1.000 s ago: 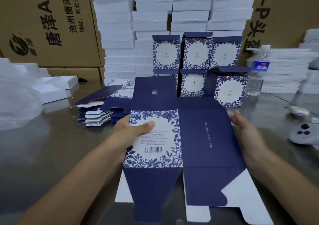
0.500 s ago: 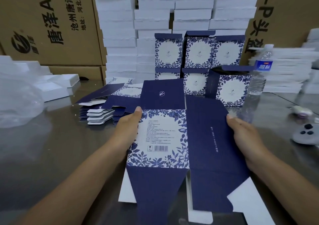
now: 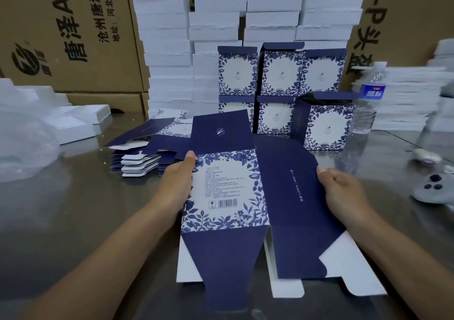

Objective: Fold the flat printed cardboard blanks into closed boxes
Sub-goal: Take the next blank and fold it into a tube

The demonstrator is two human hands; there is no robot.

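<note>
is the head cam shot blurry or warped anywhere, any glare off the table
Head view: wide-angle warp bows the white foam stacks and tilts the brown cartons at the edges; the water bottle and the white stack beside it are smeared; the metal table shows a soft sheen, no hard glare; small print on the box blank is too soft to read.
</note>
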